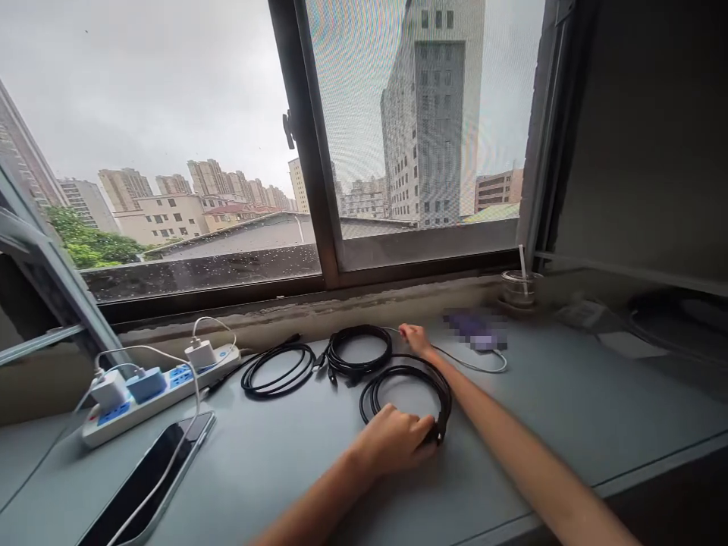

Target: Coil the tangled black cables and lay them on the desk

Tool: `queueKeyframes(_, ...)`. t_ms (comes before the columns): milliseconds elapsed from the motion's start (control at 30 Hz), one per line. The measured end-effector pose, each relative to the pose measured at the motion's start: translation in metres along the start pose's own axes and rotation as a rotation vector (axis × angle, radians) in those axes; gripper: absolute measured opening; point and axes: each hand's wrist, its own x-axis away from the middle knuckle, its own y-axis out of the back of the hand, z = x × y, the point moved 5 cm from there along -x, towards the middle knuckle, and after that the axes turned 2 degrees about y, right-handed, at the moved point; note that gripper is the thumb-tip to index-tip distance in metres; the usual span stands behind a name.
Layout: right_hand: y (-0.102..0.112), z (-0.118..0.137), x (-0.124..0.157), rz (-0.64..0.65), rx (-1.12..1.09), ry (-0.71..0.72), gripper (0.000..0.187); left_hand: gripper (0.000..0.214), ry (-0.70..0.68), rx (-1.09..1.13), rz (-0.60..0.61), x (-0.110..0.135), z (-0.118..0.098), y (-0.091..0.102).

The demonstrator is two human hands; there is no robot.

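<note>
Three coiled black cables lie on a grey desk (273, 462) under a window. My left hand (398, 440) rests closed on the nearest coil (406, 387), fingers curled over its near edge. My right hand (415, 339) reaches far forward, its fingers bent at the right edge of the middle coil (359, 350) and beside a thin white cable (478, 367). What its fingertips pinch is too small to make out. The third coil (278, 369) lies further left, untouched.
A white power strip (159, 390) with white and blue chargers sits at the left. A phone (149, 478) lies in front of it, plugged into a white cord. A blurred purple object (475, 331) and a plastic cup with a straw (519, 287) stand at the back right.
</note>
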Motion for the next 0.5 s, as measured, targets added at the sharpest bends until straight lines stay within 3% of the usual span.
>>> queueKeyframes(167,-0.014,0.002,0.004,0.166,0.243,-0.081,0.031,0.023,0.099,0.135,0.025,-0.003,0.006,0.009)
queueKeyframes(500,-0.014,-0.007,0.003,0.218,0.326,-0.065,0.031,0.027,0.149,0.184,0.061,-0.002,0.005,0.006)
